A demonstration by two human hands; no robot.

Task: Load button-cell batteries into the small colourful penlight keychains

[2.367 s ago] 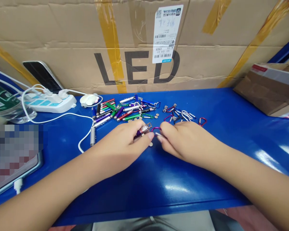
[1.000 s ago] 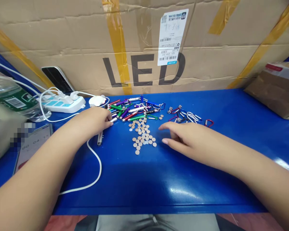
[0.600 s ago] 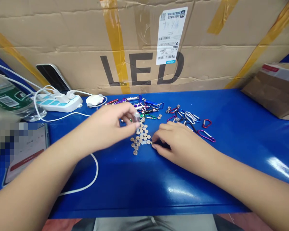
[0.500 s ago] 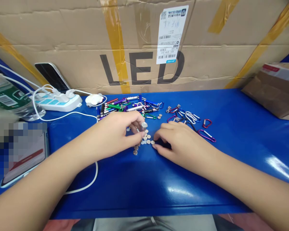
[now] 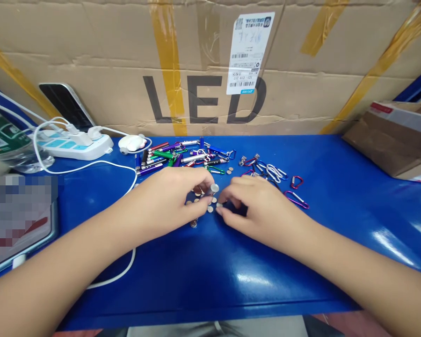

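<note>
Head view: the left hand (image 5: 173, 194) grips a silver penlight tube (image 5: 214, 187) over loose cells (image 5: 210, 209) on the blue table (image 5: 196, 271); the right hand (image 5: 259, 201) seems closed on one button cell (image 5: 219, 206) nearby. A slack pinch could drop it. Behind, the carton (image 5: 119, 56) reads "LED", its shipping label (image 5: 250, 56) "101 E19 217".

One head-worn view; forward and down over the blue tabletop (image 5: 210, 267) at close range
</note>
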